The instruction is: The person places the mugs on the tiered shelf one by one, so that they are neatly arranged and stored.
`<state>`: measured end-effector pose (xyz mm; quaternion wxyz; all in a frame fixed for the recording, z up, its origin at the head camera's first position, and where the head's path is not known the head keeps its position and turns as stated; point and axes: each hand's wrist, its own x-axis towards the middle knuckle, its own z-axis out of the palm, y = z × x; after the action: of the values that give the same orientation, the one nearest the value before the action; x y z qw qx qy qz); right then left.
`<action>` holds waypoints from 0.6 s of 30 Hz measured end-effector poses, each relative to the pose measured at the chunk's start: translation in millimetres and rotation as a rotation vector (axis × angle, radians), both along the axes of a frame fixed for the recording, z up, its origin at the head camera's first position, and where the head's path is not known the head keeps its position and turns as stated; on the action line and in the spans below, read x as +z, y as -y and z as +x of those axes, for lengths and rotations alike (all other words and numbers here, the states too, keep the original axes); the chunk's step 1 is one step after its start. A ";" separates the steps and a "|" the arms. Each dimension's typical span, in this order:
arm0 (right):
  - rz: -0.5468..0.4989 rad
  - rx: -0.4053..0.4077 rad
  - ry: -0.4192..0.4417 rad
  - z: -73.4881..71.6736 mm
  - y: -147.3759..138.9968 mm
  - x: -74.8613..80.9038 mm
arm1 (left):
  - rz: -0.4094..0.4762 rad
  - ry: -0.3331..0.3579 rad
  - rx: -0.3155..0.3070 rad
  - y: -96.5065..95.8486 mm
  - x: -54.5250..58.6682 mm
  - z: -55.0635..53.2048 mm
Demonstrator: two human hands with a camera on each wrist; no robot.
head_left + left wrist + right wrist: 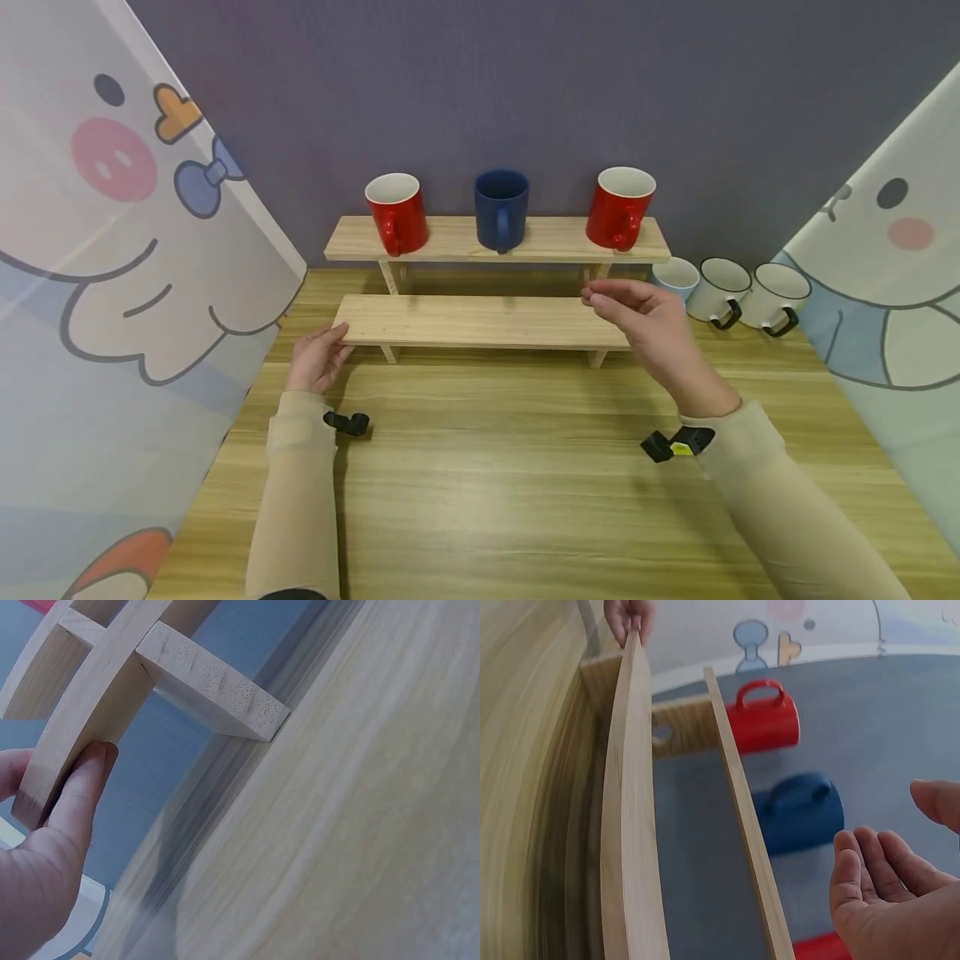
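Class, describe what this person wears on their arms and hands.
The left hand and right hand are gloveless. The left sleeve and right sleeve are long and beige. Each carries a small black device near its cuff; the right one has a yellow patch.

In your head view, you face a plain, dark grey-blue back wall (525, 92) at 12 o'clock. From 8 to 11 o'clock you have a pale left panel (150, 275), printed with a pink disc (114, 159), an orange motif (176, 113) and a blue bow (208, 177). At 2 to 3 o'clock you have a pale right panel (892, 267), its cartoon marked by a pink cheek (911, 234). Your tabletop (480, 533) is yellowish-brown, grained crosswise; a soft sheen (480, 471) shows towards 6 o'clock.
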<state>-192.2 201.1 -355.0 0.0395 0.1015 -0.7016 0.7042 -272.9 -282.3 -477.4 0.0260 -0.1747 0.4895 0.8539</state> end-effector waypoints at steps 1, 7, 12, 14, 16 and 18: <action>-0.008 -0.009 0.008 1.2 -4.1 0.1 | -0.003 0.001 0.000 0.0 0.0 0.2; 0.103 -0.101 0.056 10.0 -29.3 0.4 | 0.004 -0.004 -0.007 -0.2 -0.1 -0.2; 0.068 -0.143 0.035 13.3 -51.9 0.6 | -0.001 -0.010 -0.005 -0.2 -1.1 -1.1; 0.077 -0.164 0.022 14.0 -61.4 0.7 | -0.002 -0.010 -0.006 -0.2 -1.5 -1.3; 0.113 -0.192 0.013 14.9 -70.4 0.6 | -0.003 -0.011 -0.008 -0.2 -1.9 -1.4; 0.125 -0.217 0.012 16.0 -79.2 -0.1 | -0.006 -0.011 -0.008 0.0 -2.2 -1.6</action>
<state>-176.2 280.4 -355.2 0.1050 0.0230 -0.7511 0.6514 -274.5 -282.2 -479.6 0.0261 -0.1685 0.4930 0.8532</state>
